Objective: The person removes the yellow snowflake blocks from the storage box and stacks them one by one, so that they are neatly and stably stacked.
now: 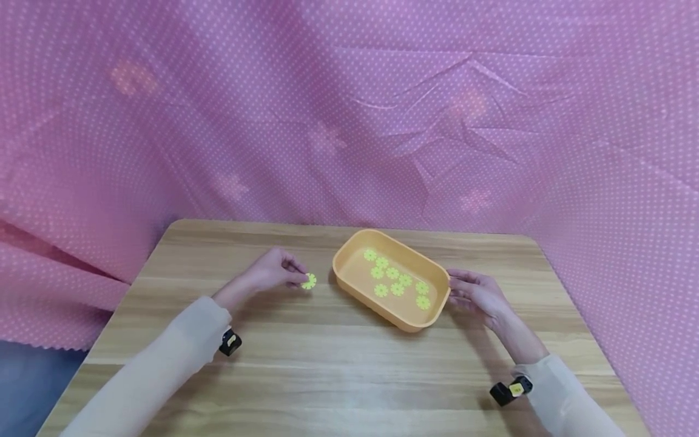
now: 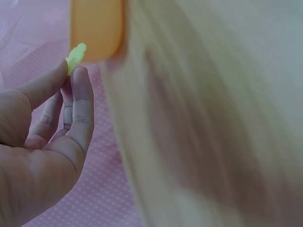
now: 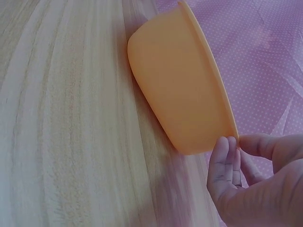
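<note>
The head view showed the left hand (image 1: 275, 270) over the left half of the desk (image 1: 327, 364), its grip pinching a yellow flower (image 1: 309, 281) between thumb and forefinger. That flower was just left of the tray (image 1: 403, 306), apart from it. The right hand (image 1: 480, 294) was at the tray's right end; in the right wrist view its grip was pinching the rim, fingertips against the outer wall. Nine other flowers (image 1: 392, 273) (yellow too, scattered from far left to near right) lay in the tray. The tray was at the far side of the desk, a little right of centre, its long sides slanting from far left to near right. Pale sleeves (image 1: 175, 352) covered both forearms. Pink dotted cloth (image 1: 327, 121) hung beyond the desk's far edge.
</note>
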`<control>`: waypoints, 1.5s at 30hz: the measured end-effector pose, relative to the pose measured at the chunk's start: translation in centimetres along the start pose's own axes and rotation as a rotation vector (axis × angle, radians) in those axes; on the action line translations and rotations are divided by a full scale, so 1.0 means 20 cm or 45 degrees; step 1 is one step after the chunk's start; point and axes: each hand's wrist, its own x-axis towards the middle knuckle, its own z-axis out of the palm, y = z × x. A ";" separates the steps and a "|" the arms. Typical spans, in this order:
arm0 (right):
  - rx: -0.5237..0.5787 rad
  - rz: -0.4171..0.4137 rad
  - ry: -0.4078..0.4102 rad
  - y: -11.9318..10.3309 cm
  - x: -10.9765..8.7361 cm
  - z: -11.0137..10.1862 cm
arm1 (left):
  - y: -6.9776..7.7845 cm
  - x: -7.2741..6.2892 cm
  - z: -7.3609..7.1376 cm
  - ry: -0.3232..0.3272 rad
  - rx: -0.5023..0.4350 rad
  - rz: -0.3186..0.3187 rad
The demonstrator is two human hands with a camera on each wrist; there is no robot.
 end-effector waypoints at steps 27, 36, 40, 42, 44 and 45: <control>-0.035 -0.007 0.035 0.01 0.00 0.00 | -0.19 -0.04 0.10 -0.060 -0.149 -0.121; -0.030 0.001 0.024 0.01 0.00 0.00 | -0.20 -0.03 0.12 -0.027 -0.099 -0.120; -0.041 0.006 0.030 0.01 0.00 0.00 | -0.20 -0.03 0.12 -0.024 -0.081 -0.126; -0.045 0.006 0.034 0.01 0.00 -0.01 | -0.20 -0.03 0.12 -0.019 -0.076 -0.128; -0.048 0.005 0.032 0.01 0.00 -0.01 | -0.20 -0.03 0.12 -0.015 -0.068 -0.130; -0.047 0.005 0.033 0.01 0.00 -0.01 | -0.20 -0.03 0.12 -0.016 -0.058 -0.123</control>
